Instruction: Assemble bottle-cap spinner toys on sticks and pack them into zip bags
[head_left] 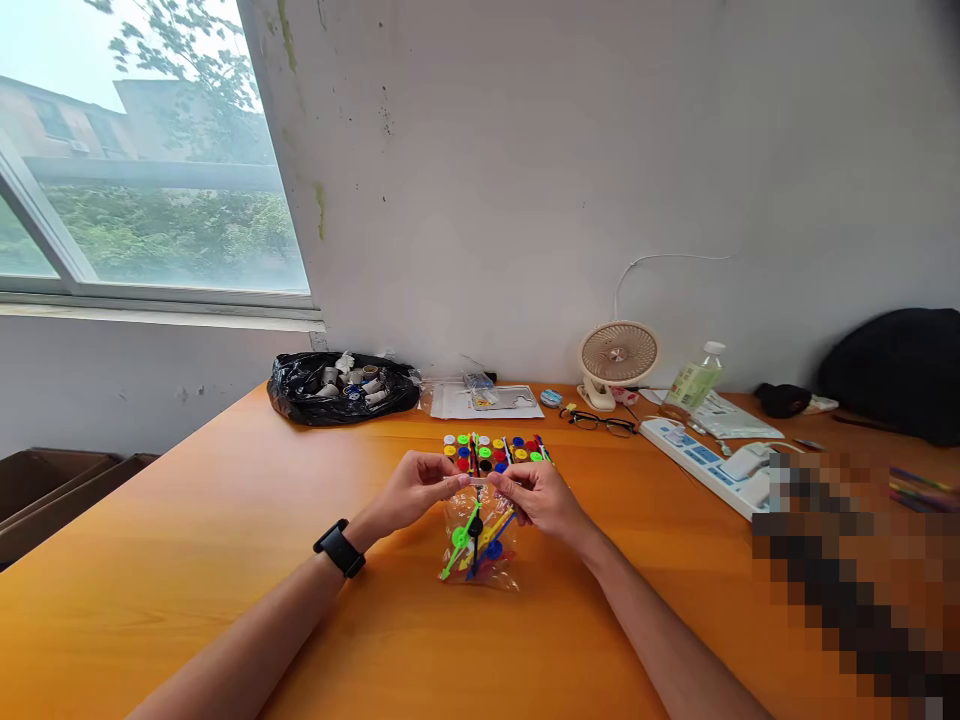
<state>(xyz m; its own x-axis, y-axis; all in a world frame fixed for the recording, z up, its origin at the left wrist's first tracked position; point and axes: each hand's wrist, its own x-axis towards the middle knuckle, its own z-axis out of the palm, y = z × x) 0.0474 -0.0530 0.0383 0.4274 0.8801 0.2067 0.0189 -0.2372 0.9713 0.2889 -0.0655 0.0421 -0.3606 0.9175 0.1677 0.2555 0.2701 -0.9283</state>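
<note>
Between both hands hangs a clear plastic bag (480, 555), its top edge pinched at two spots. My left hand (420, 492), with a black watch on the wrist, closes thumb and finger on the bag's left top corner. My right hand (541, 500) pinches the top edge a little further right. Inside the bag lie several plastic arrow spinners with round hubs, in green, black, yellow and blue. Just behind the hands, rows of coloured round pieces (486, 453) and more arrows lie on the table, partly hidden by my fingers.
On the wooden table (225, 560), a black bag of rolls (341, 390) sits at the back left. A fan (619, 355), glasses (600, 422), a bottle (696, 382) and a power strip (701, 468) stand or lie back right. Part of the right side is pixelated.
</note>
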